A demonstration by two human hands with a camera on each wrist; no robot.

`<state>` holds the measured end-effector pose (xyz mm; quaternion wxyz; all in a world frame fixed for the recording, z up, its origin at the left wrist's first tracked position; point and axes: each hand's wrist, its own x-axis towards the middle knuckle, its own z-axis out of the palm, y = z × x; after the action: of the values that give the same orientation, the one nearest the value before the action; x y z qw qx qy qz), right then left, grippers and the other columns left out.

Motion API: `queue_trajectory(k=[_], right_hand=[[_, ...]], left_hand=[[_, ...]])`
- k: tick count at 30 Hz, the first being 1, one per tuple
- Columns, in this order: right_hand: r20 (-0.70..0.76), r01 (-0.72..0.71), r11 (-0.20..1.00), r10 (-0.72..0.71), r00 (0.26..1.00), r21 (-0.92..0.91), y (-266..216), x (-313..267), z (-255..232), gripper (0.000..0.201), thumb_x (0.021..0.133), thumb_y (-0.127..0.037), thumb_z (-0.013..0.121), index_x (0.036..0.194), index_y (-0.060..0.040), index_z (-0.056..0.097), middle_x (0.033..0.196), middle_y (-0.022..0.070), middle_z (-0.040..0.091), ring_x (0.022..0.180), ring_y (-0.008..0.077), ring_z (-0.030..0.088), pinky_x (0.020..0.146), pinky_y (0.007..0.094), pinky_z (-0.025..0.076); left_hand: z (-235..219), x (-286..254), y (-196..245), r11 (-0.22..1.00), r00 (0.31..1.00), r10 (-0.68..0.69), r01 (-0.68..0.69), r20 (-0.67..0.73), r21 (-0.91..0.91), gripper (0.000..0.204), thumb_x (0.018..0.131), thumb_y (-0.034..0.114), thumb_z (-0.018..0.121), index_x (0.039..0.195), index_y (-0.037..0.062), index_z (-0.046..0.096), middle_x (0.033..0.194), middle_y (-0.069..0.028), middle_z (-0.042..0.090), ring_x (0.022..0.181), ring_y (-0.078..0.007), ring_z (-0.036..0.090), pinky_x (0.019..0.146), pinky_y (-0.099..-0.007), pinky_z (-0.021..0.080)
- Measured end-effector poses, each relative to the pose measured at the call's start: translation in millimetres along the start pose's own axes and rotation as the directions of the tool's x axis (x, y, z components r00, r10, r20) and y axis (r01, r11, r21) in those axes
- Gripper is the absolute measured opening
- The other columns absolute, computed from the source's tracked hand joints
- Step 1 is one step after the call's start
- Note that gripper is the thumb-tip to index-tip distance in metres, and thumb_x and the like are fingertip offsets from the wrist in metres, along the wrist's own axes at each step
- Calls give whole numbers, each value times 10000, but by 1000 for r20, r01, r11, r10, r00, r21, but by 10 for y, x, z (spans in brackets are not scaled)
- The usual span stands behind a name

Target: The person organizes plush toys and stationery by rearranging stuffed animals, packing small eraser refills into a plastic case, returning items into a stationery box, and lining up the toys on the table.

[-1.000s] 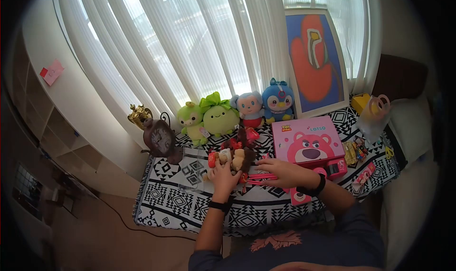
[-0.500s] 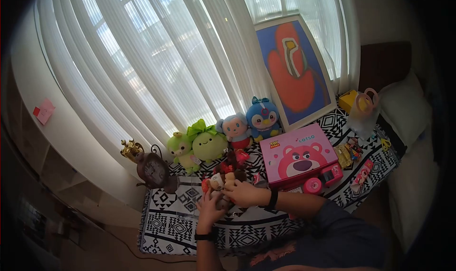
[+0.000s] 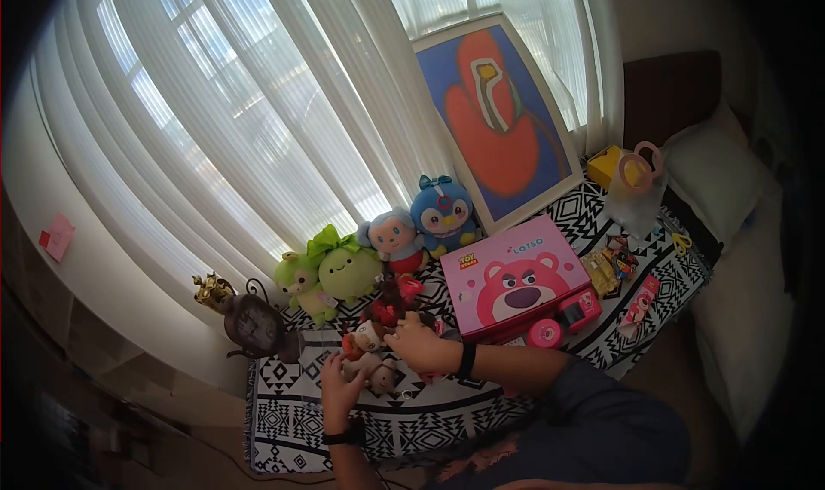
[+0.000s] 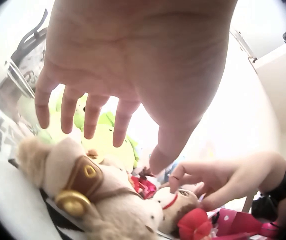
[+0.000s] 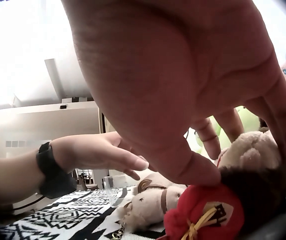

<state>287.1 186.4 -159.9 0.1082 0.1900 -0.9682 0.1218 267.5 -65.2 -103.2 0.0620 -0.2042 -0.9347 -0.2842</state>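
Note:
My left hand hovers with fingers spread beside a cream plush horse, which lies on its side on the patterned cloth. In the left wrist view a brown saddle and a gold ring show on the horse. My right hand holds a brown-and-cream plush toy, thumb on the near side and fingers curled over the far side. A red pouch-like piece with a yellow bow sits against this toy, below the thumb. Much of the held toy is hidden by the hand.
Behind stand a green plush, a blue penguin plush and others. A pink bear box is to the right, with a pink round tin before it. A dark clock stands left, a framed picture behind.
My right hand has come left from beside the pink sticks onto the plush toys. My left hand has lifted off the pile and drawn left. The head view has shifted.

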Motion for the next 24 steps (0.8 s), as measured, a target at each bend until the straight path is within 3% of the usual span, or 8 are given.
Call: queue_trajectory(k=[4, 6, 8, 10, 18, 20, 22, 24], right_hand=[[89, -61, 994, 52, 995, 95, -128, -124, -431, 539, 890, -162, 725, 1397, -71, 567, 1326, 208, 588, 1090, 480, 690, 792, 519, 631], [81, -103, 989, 95, 992, 102, -152, -133, -450, 622, 826, -129, 758, 1416, -95, 566, 1333, 196, 574, 1277, 570, 506, 913, 568, 600], [111, -105, 990, 94, 989, 92, -147, -134, -430, 621, 819, -139, 765, 1416, -112, 594, 1356, 185, 557, 1298, 602, 475, 929, 592, 595], [121, -11, 1000, 13, 993, -17, -117, -115, -367, 640, 818, -186, 789, 1433, -120, 624, 1364, 175, 571, 1273, 489, 556, 896, 567, 597], [129, 25, 997, -35, 991, 79, -136, -155, -364, 524, 728, -141, 842, 1225, -94, 683, 1298, 101, 637, 1284, 327, 581, 958, 521, 575], [121, 20, 997, -29, 992, 77, -149, -146, -465, 510, 719, -134, 847, 1200, -93, 684, 1274, 89, 654, 1282, 296, 591, 994, 509, 560], [222, 36, 999, -43, 974, 38, -155, -123, -566, 675, 644, -125, 913, 1265, -68, 657, 1324, 77, 654, 1354, 283, 576, 1063, 511, 536], [176, 54, 998, -59, 983, 29, -112, -116, -439, 657, 641, -129, 913, 1245, -72, 663, 1289, 72, 666, 1332, 279, 590, 1096, 505, 497]], left_hand=[[-182, 21, -161, 968, 966, -162, 195, -203, 156, 588, 869, 232, 840, 1391, 44, 646, 1490, -234, 550, 1382, -426, 514, 1164, -499, 446], [-231, 14, -183, 937, 919, -305, 336, -251, 93, 666, 891, 216, 820, 1488, 48, 578, 1498, -239, 543, 1381, -417, 511, 1154, -505, 449], [-188, 7, -284, 911, 920, -338, 374, -199, 177, 780, 900, 171, 807, 1595, 59, 470, 1480, -252, 564, 1333, -414, 565, 1128, -491, 474], [-128, 5, -374, 937, 937, -345, 341, -55, -73, 845, 900, 124, 776, 1655, 122, 397, 1414, -263, 625, 1246, -415, 658, 1045, -467, 547], [21, -116, -368, 965, 969, -242, 235, 47, 112, 898, 884, -17, 695, 1688, 192, 354, 1371, -282, 664, 1260, -428, 671, 1014, -471, 563], [-138, -169, -83, 932, 915, -357, 336, 189, 134, 953, 818, -4, 759, 1672, 222, 401, 1493, -269, 587, 1276, -439, 659, 1052, -451, 555], [-187, -201, 85, 925, 908, -373, 348, 191, 153, 972, 788, 63, 817, 1658, 250, 424, 1579, -239, 497, 1322, -441, 621, 1075, -460, 542], [-170, -193, 133, 916, 899, -392, 362, 193, 176, 994, 759, 130, 875, 1643, 278, 446, 1664, -210, 407, 1369, -444, 583, 1099, -470, 530]])
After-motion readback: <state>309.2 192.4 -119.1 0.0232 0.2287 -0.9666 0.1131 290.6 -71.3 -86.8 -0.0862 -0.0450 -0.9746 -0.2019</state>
